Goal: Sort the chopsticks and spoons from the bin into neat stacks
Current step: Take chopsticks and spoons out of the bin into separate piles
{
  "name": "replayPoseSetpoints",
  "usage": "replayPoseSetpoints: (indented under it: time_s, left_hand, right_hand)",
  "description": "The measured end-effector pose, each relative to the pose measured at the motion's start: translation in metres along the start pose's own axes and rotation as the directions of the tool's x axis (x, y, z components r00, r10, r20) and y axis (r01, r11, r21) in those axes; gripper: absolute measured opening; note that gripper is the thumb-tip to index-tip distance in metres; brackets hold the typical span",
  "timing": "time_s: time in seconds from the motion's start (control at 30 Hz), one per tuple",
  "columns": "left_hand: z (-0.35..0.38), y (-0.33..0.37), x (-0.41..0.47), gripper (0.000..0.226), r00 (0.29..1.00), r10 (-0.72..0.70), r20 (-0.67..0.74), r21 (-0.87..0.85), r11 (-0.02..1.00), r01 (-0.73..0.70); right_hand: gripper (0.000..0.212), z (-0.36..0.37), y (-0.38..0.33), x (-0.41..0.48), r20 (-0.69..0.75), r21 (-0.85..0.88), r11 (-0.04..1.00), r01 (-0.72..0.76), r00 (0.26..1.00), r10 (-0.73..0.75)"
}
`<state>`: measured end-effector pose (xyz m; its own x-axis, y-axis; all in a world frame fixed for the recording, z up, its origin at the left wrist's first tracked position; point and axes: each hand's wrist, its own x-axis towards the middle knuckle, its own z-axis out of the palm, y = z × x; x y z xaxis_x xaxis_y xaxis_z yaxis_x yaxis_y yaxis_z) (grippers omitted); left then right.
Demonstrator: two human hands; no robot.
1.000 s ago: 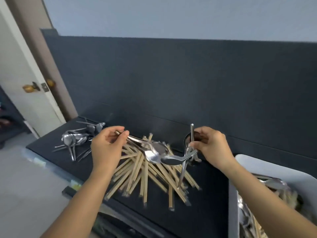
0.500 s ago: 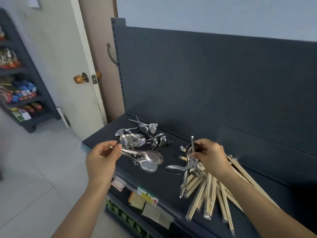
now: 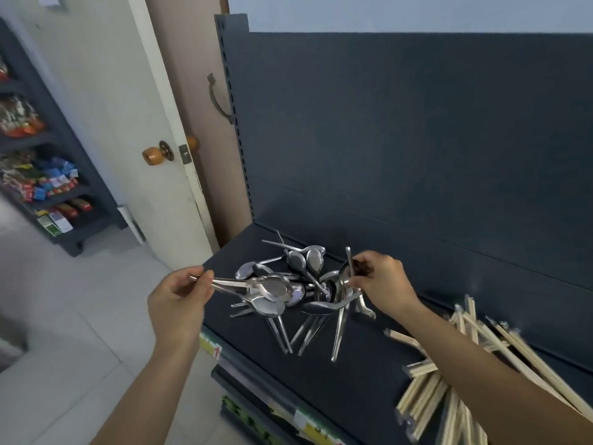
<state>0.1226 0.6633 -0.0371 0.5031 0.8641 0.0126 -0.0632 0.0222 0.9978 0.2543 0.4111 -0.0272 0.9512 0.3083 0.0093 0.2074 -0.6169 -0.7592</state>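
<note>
Single head view, looking forward and down, close over dark shelf at arm's reach.

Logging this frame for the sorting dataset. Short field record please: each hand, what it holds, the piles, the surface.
left hand: pinches the handles of stacked spoons, bowls out over the pile
right hand: grips a loose spoon bundle, handles pointing several ways
spoon pile: jumbled, at the left end of the dark shelf
chopsticks: crossed heap on the shelf to the right, partly behind the right forearm
bin: not in view
</note>
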Motion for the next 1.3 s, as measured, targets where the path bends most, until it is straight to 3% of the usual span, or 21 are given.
replayPoseSetpoints:
  time_s: [0.23, 0.4, 0.63, 0.93, 1.17, 1.3]
  left_hand:
    - [0.046, -0.019, 0.056, 0.011, 0.996, -0.088, -0.019, -0.016, 0.996, 0.088]
    - [0.07, -0.042, 0.09, 0.01, 0.989, -0.14, 0.039, 0.002, 0.99, 0.14]
    - [0.112, -0.075, 0.129, 0.011, 0.947, -0.228, 0.227, 0.062, 0.974, 0.22]
    - [0.131, -0.102, 0.155, 0.013, 0.82, -0.345, 0.456, 0.136, 0.938, 0.319]
    - [0.128, -0.113, 0.162, 0.016, 0.756, -0.303, 0.58, 0.29, 0.944, 0.156]
    - [0.125, -0.109, 0.164, 0.013, 0.709, -0.234, 0.665, 0.333, 0.943, -0.001]
  right_hand:
    - [0.032, 0.024, 0.012, 0.055, 0.168, -0.202, 0.978, -0.043, 0.983, 0.078]
    - [0.031, 0.035, 0.019, 0.063, 0.186, -0.298, 0.952, -0.069, 0.974, 0.128]
    - [0.03, 0.05, 0.017, 0.065, 0.063, -0.337, 0.898, -0.282, 0.945, 0.321]
    - [0.017, 0.064, 0.015, 0.049, -0.24, -0.316, 0.755, -0.575, 0.818, 0.522]
    - [0.004, 0.069, 0.022, 0.047, -0.271, -0.278, 0.669, -0.689, 0.724, 0.634]
    - [0.015, 0.077, 0.027, 0.048, -0.278, -0.248, 0.64, -0.727, 0.686, 0.672]
